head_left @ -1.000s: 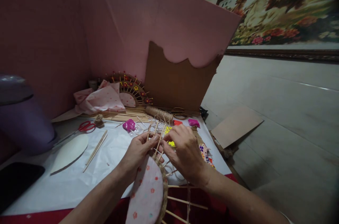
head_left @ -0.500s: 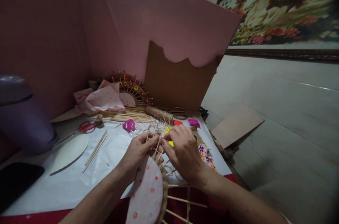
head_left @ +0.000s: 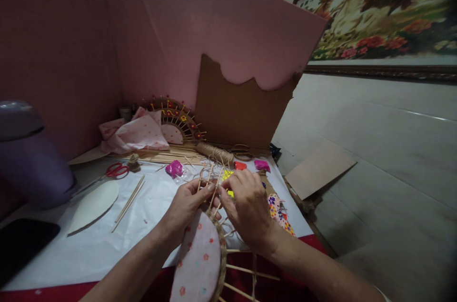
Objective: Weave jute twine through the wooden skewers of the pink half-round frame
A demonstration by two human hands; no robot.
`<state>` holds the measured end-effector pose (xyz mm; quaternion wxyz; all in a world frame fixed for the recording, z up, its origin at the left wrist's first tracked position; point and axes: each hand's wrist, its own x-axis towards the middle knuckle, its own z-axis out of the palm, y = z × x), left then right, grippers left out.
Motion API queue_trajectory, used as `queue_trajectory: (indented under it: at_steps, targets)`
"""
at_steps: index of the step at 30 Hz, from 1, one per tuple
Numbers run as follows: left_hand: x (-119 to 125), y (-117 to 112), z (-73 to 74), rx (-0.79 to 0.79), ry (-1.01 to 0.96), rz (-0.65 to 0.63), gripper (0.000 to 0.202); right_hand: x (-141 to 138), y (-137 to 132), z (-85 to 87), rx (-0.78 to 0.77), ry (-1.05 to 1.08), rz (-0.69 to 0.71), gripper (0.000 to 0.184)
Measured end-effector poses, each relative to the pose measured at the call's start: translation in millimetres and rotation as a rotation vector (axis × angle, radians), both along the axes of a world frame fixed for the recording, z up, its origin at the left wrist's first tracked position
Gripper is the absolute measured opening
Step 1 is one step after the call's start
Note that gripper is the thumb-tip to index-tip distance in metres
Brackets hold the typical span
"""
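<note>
A half-round fan piece [head_left: 198, 264] covered in pale flowered cloth, rimmed with jute twine and bristling with thin wooden sticks, stands between my hands. My left hand [head_left: 185, 206] grips its top edge, fingers closed round the sticks. My right hand [head_left: 248, 206] pinches jute twine among the sticks just to the right, fingers pressed together. A roll of jute twine [head_left: 214, 153] lies behind them on the white paper.
Red scissors [head_left: 114, 171], loose sticks [head_left: 130, 199], a pale half-round cutout [head_left: 94, 204], pink packets [head_left: 174, 168], a finished fan [head_left: 174, 123], pink cloth [head_left: 134, 135] and a stick bundle [head_left: 167, 155] lie on the white sheet [head_left: 107, 240]. A purple appliance [head_left: 28, 159] and a black phone [head_left: 21, 245] sit left; cardboard [head_left: 239, 111] stands behind.
My right hand has shifted slightly left and down along the sticks with the twine. The left hand keeps its hold.
</note>
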<state>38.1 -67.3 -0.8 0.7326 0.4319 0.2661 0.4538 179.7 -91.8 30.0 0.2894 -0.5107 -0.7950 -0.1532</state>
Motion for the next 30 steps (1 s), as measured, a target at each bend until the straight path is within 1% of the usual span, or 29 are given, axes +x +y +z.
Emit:
queue_trajectory:
  at_steps: [8, 15, 22, 30]
  targets:
    - [-0.4, -0.7, -0.8, -0.011, 0.006, -0.001, 0.018, 0.7, -0.9, -0.6, -0.007, -0.008, -0.021, 0.014]
    - [1.3, 1.1, -3.8, -0.014, 0.020, 0.009, 0.019, 0.0, -0.7, -1.1, 0.027, -0.019, -0.041, 0.013]
    - [1.9, -0.2, -2.3, -0.022, 0.040, 0.034, 0.021, -0.1, -0.1, -1.2, -0.007, -0.005, -0.049, 0.014]
    - [1.9, 2.6, -5.7, -0.002, 0.033, 0.046, 0.021, -0.2, 0.8, 0.4, -0.022, 0.031, -0.043, 0.014]
